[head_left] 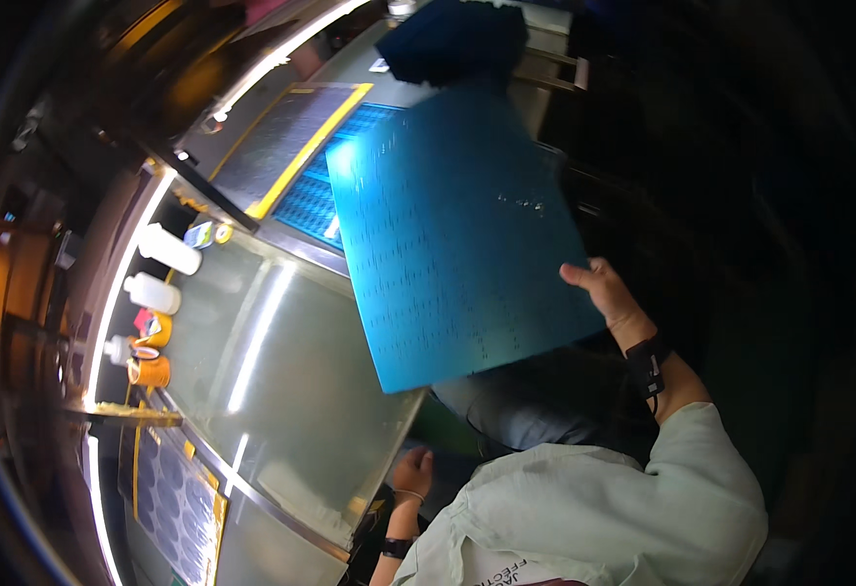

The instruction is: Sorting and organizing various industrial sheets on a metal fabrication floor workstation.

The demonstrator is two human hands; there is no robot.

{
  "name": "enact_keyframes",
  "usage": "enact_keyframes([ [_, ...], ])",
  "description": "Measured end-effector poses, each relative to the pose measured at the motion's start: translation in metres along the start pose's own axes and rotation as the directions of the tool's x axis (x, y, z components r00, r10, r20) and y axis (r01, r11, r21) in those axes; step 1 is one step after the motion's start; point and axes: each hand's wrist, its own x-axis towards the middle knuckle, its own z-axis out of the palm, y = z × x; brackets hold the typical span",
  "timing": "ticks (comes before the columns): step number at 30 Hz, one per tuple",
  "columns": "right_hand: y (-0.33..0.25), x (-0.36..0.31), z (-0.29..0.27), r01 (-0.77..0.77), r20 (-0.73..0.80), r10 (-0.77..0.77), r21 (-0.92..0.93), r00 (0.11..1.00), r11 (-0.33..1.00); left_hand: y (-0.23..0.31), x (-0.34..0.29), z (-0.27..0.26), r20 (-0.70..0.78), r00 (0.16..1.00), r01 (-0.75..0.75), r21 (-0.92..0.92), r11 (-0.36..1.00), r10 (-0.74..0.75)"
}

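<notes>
My right hand [606, 290] grips a large blue sheet [457, 254] by its right edge, thumb on the face turned to me and the fingers behind it. The sheet looks thin, flat and glossy, with rows of small dark marks and a bright glare at its upper left corner. It is held tilted over my lap and the table's right edge, hiding part of what lies behind it. My left hand [411, 476] is low beside the table's near edge, its fingers curled in and nothing visible in them. Both wrists wear black bands.
The grey glass-like tabletop [296, 337] reflects a light tube. White bottles [169, 249] and orange tape rolls [149, 370] line its left side. Beyond stand a yellow-edged panel [281, 146], a blue patterned sheet [311, 200] and a dark blue object [452, 41]. A spotted panel [176, 498] lies nearer.
</notes>
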Motion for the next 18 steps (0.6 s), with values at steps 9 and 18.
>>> enact_keyframes([
  [9,-0.053,-0.141,-0.155,0.61,-0.582,-0.497,-0.002,0.644,0.792,-0.026,0.043,0.023,0.085,0.996,0.004,-0.173,0.985,0.011],
  [18,-0.012,-0.256,-0.309,0.427,-0.874,-0.47,-0.38,0.125,0.821,-0.007,0.061,0.044,-0.009,1.0,-0.006,-0.187,0.982,0.004],
])
